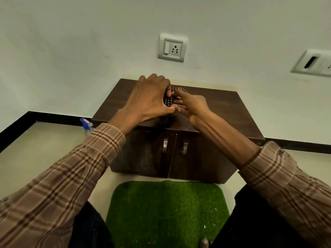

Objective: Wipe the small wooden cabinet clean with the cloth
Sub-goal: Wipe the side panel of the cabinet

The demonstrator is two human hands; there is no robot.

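A green turf mat lies on the floor nearest the camera, between the person's dark-clad legs, its far edge just in front of the small wooden cabinet. A plaid sleeve covers the left forearm down to the wrist, and a matching sleeve on the right arm is pushed up above the bare forearm.

At the far left, a spray bottle with a blue head stands on the floor beside the cabinet's left side, close to the dark skirting along the wall.

The left hand is over the cabinet's top, back toward the camera, fingers curled around a dark checked cloth, which it holds. The cloth sits bunched between both hands at the middle of the cabinet top, with a portion showing below the left hand at the top's front edge. The right hand meets the left from the other side, its fingers and thumb pinching the cloth's folds, so both hands grip the same cloth.

Below them, the cabinet's two doors are closed, with a pair of metal handles side by side at the centre seam.

On the wall above the cabinet is a white switch-and-socket plate; a second wall plate is at the far right, blurred.
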